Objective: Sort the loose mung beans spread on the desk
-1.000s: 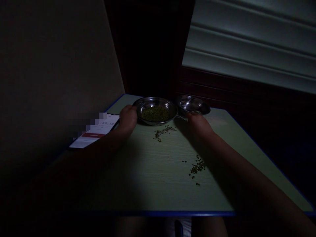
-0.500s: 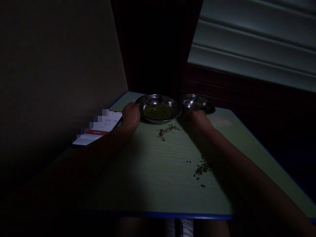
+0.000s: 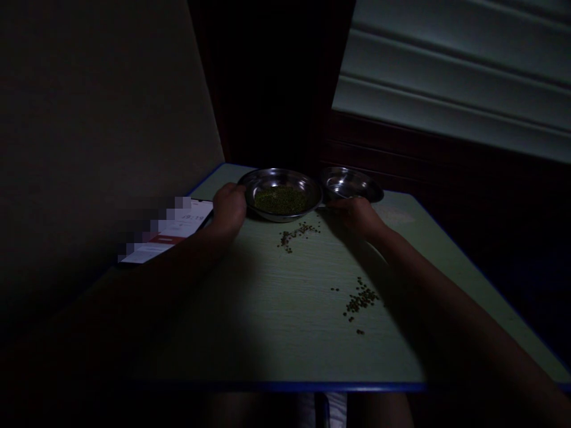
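Note:
A shiny metal bowl [image 3: 285, 217] stands at the far side of the table, with small green beans [image 3: 280, 200] heaped in it. My left hand [image 3: 229, 208] is closed on the left of its rim. My right hand [image 3: 359, 215] is closed just right of that bowl, in front of a second metal bowl [image 3: 350, 181]. A thin pale sliver shows at its fingertips, and a pale edge appears below the wrist; the dark hides what this is. Loose brownish beans lie in two patches, one near the bowl [image 3: 297, 235] and one nearer me [image 3: 360, 300].
A lit phone [image 3: 173, 232] lies at the table's left edge, partly blurred out. The pale green table [image 3: 267, 333] has a blue edge. A wall [image 3: 107, 119] rises on the left and pale horizontal slats [image 3: 446, 77] at the back right. The room is dim.
My right hand has shifted slightly and turned, so its fingers now point left toward the bean-filled bowl. My left hand stays at the rim. The whole view has moved a little.

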{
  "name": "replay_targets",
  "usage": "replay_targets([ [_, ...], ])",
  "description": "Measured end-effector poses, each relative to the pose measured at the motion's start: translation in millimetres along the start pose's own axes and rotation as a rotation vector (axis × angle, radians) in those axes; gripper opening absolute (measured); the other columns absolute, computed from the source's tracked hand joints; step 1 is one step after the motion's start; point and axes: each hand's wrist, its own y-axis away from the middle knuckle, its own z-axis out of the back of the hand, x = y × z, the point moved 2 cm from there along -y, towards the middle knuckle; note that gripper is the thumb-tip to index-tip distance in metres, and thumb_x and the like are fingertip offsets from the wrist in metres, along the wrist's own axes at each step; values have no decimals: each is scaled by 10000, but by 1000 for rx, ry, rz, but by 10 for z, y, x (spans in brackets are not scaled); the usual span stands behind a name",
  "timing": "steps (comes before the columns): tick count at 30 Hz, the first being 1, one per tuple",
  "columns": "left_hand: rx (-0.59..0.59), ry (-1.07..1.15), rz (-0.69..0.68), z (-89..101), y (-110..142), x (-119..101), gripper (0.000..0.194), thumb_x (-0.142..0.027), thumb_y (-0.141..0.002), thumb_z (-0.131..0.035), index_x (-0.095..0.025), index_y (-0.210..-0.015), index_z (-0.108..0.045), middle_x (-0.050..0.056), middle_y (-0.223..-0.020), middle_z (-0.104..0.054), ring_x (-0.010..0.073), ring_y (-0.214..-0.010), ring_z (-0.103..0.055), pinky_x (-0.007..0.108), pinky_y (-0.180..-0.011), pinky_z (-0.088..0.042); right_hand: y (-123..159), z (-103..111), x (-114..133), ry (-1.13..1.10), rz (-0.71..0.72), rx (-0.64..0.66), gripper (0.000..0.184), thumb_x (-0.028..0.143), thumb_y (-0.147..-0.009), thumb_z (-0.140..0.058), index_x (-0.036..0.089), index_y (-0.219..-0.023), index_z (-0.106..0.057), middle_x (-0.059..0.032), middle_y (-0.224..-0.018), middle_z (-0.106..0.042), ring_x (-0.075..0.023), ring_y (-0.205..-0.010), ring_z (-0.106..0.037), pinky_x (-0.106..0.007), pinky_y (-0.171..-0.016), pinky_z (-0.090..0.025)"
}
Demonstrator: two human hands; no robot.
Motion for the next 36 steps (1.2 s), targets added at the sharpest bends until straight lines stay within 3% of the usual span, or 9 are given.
replay_targets([
  [8,-14,7,58,32,71,-97,308,-118,-991,-610,-288,-738,-567,97,-974,-743,340,-1154,-753,459,-1133,-609,271,74,-1,-28,15,44,485,37,-1093,-602,213,-1287,-1011,-142,-1263,-1002,-327,-1233,-938,-464,-1166,-657],
  [17,-18,64,76,12,48,-52,293,-147,-1003,-613,-288,-749,-573,88,-964,-717,337,-1110,-734,472,-1106,-607,768,139,251,-61,-22,65,451,101,-1129,-612,222,-1306,-1009,-103,-1170,-1013,-304,-1061,-954,-390,-965,-669],
  [23,4,11,82,39,56,-87,294,-159,-991,-637,-290,-733,-584,85,-912,-699,345,-1105,-722,473,-1091,-602,605,165,197,13,-68,-31,516,59,-1095,-611,226,-1381,-1007,-174,-1353,-1002,-368,-1248,-961,-483,-1096,-705],
  [27,-19,24,87,48,63,-95,298,-142,-978,-620,-287,-722,-570,94,-938,-703,344,-1108,-735,482,-1103,-595,382,87,156,28,-22,-50,544,22,-1097,-597,215,-1403,-1003,-182,-1420,-988,-378,-1347,-934,-500,-1164,-685],
  [32,1,-4,84,63,119,-176,333,-106,-1007,-602,-288,-730,-561,103,-983,-726,342,-1166,-749,466,-1149,-594,229,-16,169,21,-2,-2,530,-23,-1042,-663,191,-1389,-1001,-175,-1341,-996,-369,-1303,-937,-460,-1134,-680],
  [36,-2,2,105,65,142,-211,340,-108,-1029,-602,-277,-735,-571,110,-991,-747,343,-1171,-753,452,-1119,-612,320,0,179,-50,29,36,473,3,-1089,-644,200,-1313,-1011,-144,-1285,-1007,-338,-1210,-952,-452,-1113,-687],
])
